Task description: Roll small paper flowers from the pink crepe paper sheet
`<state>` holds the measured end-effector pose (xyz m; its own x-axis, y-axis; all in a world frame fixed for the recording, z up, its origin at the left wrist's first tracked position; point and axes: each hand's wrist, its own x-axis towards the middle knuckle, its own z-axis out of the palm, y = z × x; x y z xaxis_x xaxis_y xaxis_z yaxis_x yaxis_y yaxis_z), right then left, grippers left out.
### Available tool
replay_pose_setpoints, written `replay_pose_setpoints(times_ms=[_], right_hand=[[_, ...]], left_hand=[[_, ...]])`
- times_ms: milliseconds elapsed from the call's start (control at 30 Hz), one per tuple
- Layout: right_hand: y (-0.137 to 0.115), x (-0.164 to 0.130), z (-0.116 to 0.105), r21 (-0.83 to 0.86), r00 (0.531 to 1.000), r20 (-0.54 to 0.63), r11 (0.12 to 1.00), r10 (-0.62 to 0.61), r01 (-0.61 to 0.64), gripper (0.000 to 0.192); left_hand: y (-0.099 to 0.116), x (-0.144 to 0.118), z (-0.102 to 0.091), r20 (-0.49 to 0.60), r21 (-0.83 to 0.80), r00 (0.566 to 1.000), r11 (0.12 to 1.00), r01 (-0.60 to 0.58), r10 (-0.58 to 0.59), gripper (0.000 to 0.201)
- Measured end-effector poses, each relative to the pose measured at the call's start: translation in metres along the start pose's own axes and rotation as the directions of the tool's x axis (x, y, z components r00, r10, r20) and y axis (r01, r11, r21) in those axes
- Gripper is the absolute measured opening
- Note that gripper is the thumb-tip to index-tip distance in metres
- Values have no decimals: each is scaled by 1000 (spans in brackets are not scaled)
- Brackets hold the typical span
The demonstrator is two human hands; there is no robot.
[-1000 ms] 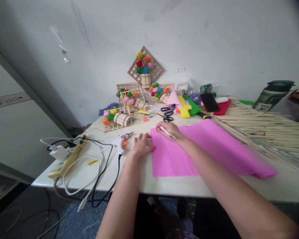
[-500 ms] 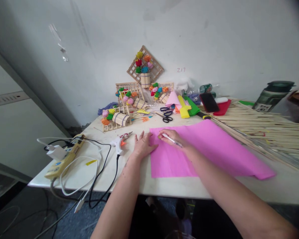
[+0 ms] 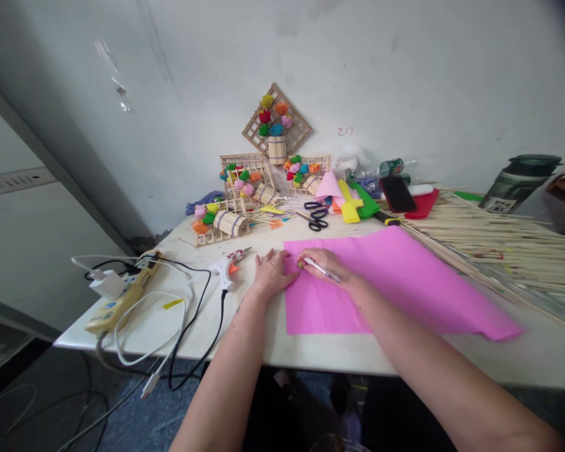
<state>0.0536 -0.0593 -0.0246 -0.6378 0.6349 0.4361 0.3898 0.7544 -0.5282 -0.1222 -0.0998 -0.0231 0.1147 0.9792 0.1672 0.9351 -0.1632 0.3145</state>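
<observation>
A large pink paper sheet (image 3: 395, 282) lies flat on the white table (image 3: 245, 339). My right hand (image 3: 322, 265) grips a white pen (image 3: 321, 270), its tip down on the sheet near the far left corner. My left hand (image 3: 272, 273) lies flat, fingers spread, pressing the sheet's left edge right beside the pen tip.
A white glue gun (image 3: 228, 265) lies just left of my left hand. A yellow power strip (image 3: 122, 300) with cables sits at the table's left end. Black scissors (image 3: 316, 215), stick-and-paper flower crafts (image 3: 235, 201), a phone (image 3: 397, 193) and a bamboo stick pile (image 3: 494, 235) line the back and right.
My right hand has drawn the pen toward me along the sheet's left side, from near the far corner. My left hand shifted slightly right onto the paper's edge.
</observation>
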Motion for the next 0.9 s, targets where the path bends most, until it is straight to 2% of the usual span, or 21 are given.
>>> replay_pose_setpoints(times_ms=[167, 300, 433, 567, 733, 900], right_hand=[[0, 0, 1, -11, 996, 20, 997, 82, -82, 22], [5, 0, 3, -24, 999, -6, 998, 53, -53, 23], [8, 1, 3, -5, 989, -79, 992, 122, -123, 20], [7, -1, 2, -90, 966, -187, 977, 176, -195, 20], [5, -3, 2, -138, 960, -186, 962, 210, -237, 22], [5, 4, 6, -183, 952, -161, 940, 259, -287, 24]], left_hand=[[2, -1, -1, 0, 30, 999, 998, -54, 54, 40], [4, -2, -2, -26, 80, 993, 990, -113, 116, 25], [7, -4, -5, -48, 104, 990, 987, -124, 130, 24], [10, -5, -7, -28, 97, 994, 990, -105, 108, 25], [9, -4, -6, -37, 70, 991, 989, -128, 131, 27], [8, -2, -4, -23, 81, 996, 993, -86, 88, 25]])
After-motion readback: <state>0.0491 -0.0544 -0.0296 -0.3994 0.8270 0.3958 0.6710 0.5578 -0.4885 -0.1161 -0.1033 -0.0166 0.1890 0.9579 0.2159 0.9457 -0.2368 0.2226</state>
